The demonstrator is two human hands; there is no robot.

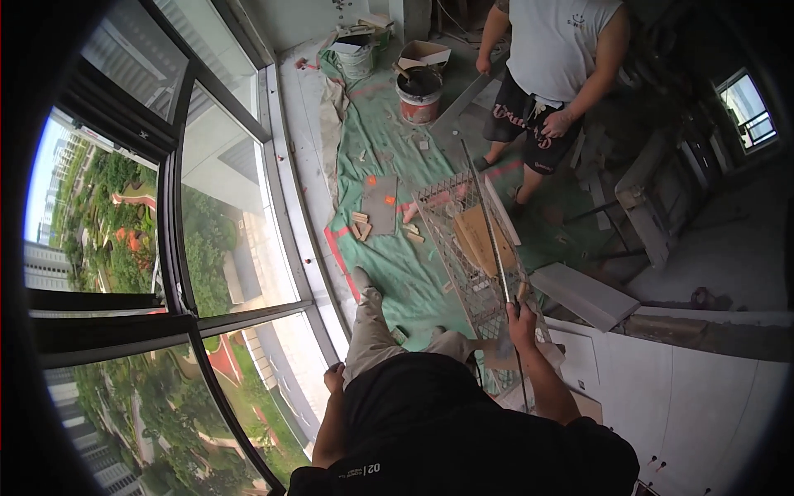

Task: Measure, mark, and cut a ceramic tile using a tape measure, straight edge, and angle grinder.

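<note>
The right hand [520, 312] wraps around a long, thin, dark, metal-looking strip [494, 236], angled over a rusty wire-mesh frame [437, 197]. Handling it well likely means gripping near balance, far end clear of the co-worker [561, 54]. The left hand [334, 378] curls loosely; its contents I cannot tell. Wrinkled green sheeting [397, 285] lies below.

From the head, the fisheye camera looked down from close above the black T-shirt [451, 417] at six o'clock, past the right hand [520, 321] at four, toward the farther bucket [419, 109] at twelve.
</note>
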